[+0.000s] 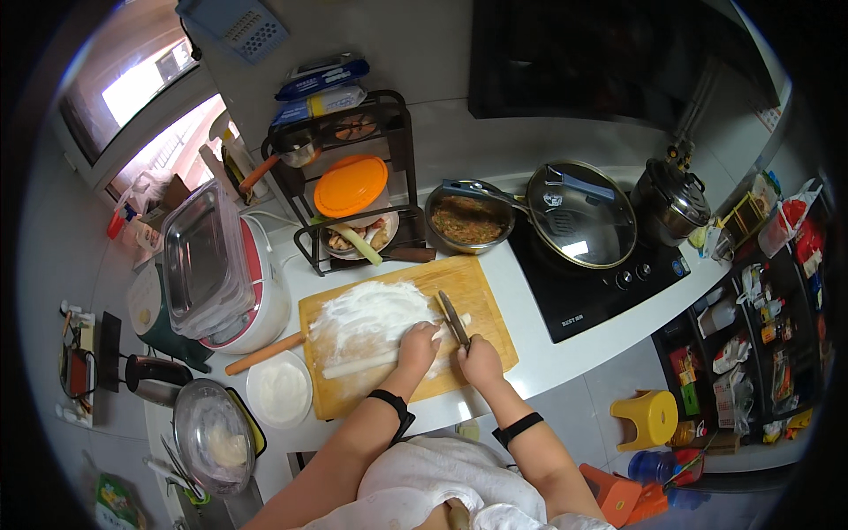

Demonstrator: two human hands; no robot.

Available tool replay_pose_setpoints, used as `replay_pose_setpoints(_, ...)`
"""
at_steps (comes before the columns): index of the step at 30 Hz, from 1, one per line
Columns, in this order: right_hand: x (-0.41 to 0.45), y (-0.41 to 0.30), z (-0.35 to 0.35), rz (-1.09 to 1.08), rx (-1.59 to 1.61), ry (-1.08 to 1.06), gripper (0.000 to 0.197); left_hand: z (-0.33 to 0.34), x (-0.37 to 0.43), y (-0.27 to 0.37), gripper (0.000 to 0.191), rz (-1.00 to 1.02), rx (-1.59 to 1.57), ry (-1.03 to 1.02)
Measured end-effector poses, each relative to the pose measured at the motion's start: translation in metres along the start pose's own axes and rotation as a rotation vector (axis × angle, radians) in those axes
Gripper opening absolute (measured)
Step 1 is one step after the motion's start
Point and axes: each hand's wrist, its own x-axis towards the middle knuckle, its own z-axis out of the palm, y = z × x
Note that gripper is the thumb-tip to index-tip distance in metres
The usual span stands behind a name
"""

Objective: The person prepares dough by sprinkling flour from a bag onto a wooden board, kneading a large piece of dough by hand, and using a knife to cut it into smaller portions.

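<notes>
A long roll of white dough (358,365) lies on the floured wooden cutting board (487,285). My left hand (417,350) rests over the roll's right end, gripping it with curled fingers. In my right hand (481,362) is a kitchen knife (452,315), held by its handle. Its blade points away from me, beside my left fingertips at the dough's end. A small pale piece of dough (466,319) shows just right of the blade. White flour (377,308) is spread thickly over the board's far left part.
A rolling pin (265,354) overlaps the board's left edge, near a plate of flour (279,391). A bowl holding dough (227,447) stands farther left. Behind the board are a metal bowl of filling (467,222) and a black rack (409,159). A lidded pan (583,215) sits on the cooktop (563,301).
</notes>
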Motion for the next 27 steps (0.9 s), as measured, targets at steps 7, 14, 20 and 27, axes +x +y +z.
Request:
replay_pose_setpoints(7,-0.022,-0.016,-0.004,-0.085,-0.029,0.006,0.022,0.002,0.002,-0.001,0.017,-0.067,0.008,-0.041)
replay_pose_setpoints(14,-0.028,-0.019,-0.001,-0.077,-0.06,-0.047,0.024,0.01,0.004,-0.011,0.012,-0.082,0.051,0.002)
replay_pose_setpoints(20,-0.03,-0.022,-0.002,-0.069,-0.072,-0.071,0.024,0.016,0.004,-0.022,0.018,-0.104,0.106,-0.048)
replay_pose_setpoints(27,-0.029,-0.023,-0.001,-0.075,-0.089,-0.059,0.022,0.021,0.005,-0.022,0.028,-0.078,0.035,-0.016)
